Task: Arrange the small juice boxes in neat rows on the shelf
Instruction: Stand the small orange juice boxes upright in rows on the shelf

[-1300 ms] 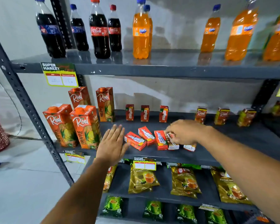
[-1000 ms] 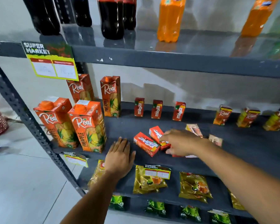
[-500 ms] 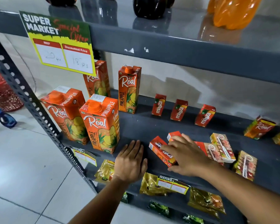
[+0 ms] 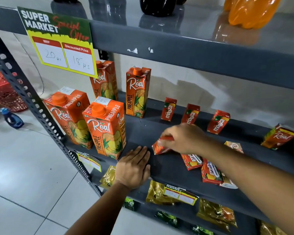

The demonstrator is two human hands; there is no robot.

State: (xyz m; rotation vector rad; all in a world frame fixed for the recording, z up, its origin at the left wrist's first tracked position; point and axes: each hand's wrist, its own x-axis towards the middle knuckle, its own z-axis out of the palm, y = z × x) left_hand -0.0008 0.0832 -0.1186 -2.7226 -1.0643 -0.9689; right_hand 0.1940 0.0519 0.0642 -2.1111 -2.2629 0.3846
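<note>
Left hand (image 4: 134, 168) flat on front lip of grey middle shelf (image 4: 168, 168), fingers spread and holding nothing, just right of front pineapple carton (image 4: 107, 129). Right hand (image 4: 185, 138) above shelf centre, fingers pinched around a small red juice box (image 4: 159, 147), tilted, lower corner near or on the deck; contact blurred, cannot tell. Bare strip of shelf between left hand and held box, running back toward rear wall. More small boxes lying flat near front edge (image 4: 193, 161) (image 4: 210, 173), partly under right forearm, one close to the lip. Three small Maaza boxes (image 4: 168, 109) upright in back row, spaced apart; open deck between that row and the lying boxes. Four tall cartons crowding left end beside perforated upright post (image 4: 32, 102). Price sign (image 4: 63, 43) hanging from upper shelf edge. Gold pouches (image 4: 161, 194) on shelf below. Pale tiled floor (image 4: 32, 175) left of rack, red basket (image 4: 3, 92) and blue bottle (image 4: 12, 118) on it.
</note>
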